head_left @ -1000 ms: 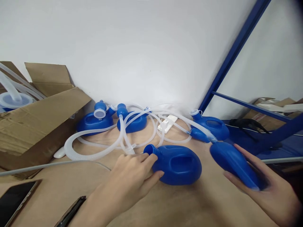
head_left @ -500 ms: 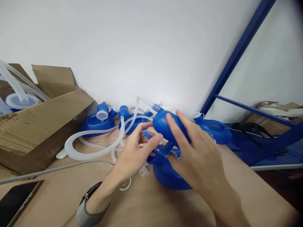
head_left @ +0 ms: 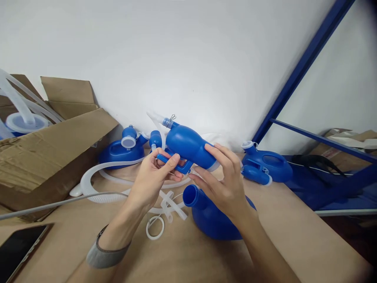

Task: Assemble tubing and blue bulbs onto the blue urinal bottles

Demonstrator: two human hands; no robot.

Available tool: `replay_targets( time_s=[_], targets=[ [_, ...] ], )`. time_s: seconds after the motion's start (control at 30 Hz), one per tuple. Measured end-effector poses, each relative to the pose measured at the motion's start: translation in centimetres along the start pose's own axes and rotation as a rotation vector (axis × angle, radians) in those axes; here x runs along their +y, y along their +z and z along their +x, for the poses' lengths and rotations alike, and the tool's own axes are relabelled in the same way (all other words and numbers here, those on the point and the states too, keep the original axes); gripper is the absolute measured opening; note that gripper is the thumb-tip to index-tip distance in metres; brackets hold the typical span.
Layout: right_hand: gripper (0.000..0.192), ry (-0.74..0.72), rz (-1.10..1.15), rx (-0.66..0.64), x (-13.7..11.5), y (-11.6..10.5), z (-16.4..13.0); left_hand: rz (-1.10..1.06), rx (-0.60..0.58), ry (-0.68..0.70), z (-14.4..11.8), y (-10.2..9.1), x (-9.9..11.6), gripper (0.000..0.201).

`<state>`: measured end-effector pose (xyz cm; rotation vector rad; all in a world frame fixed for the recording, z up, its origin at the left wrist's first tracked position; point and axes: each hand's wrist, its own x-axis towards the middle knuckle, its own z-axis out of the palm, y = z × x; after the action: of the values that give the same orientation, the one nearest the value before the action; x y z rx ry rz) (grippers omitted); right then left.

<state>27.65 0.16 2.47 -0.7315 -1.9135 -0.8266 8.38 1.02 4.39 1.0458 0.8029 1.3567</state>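
Held above the table is a blue plastic urinal funnel (head_left: pixel 187 142) with a side handle and a clear tube fixed to its narrow end by a wire clip. My left hand (head_left: pixel 156 173) is closed around its handle, thumb on top. The fingers of my right hand (head_left: pixel 225 179) grip the wide, white-rimmed end. Below stands a blue urinal bottle (head_left: pixel 212 218), its round mouth uncovered and facing left. Left of the bottle lie a white ring (head_left: pixel 155 228) and short clear tube pieces (head_left: pixel 172 206).
A cardboard box (head_left: pixel 59 149) with tubes and lidded bottles stands at left. More blue bottles (head_left: pixel 118 154) and a corrugated hose (head_left: pixel 103 192) lie along the wall. Another bottle (head_left: pixel 269 163) is at right by a blue metal frame (head_left: pixel 294 86). A phone (head_left: pixel 20 251) lies front left.
The funnel has turned and shifted left, its tube end now pointing up-left. My right hand has slid to the wide end. The ring and bottle mouth show more fully.
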Motion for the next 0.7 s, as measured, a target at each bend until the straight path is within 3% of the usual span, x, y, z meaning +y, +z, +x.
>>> replay_targets(
  time_s=[0.1,0.27,0.4,0.53,0.7],
  targets=[
    [0.022,0.049,-0.023,-0.041,-0.6,0.5,-0.1,0.029,0.01,0.013,0.0,-0.1,0.1,0.056],
    [0.001,0.121,0.037,-0.091,-1.0,0.8,-0.3,0.072,-0.017,0.06,-0.6,0.5,0.5,0.054],
    [0.01,0.187,0.32,-0.192,-0.8,-0.1,-0.4,0.049,0.025,0.127,-0.5,0.3,0.4,0.052],
    [0.016,0.154,0.569,-0.333,-0.3,-1.0,-0.1,0.015,0.09,0.136,0.2,-0.7,0.4,0.055],
    [0.018,0.169,0.745,-0.322,1.1,-1.5,-0.1,-0.004,0.08,0.107,0.7,-1.0,0.8,0.055]
  ],
)
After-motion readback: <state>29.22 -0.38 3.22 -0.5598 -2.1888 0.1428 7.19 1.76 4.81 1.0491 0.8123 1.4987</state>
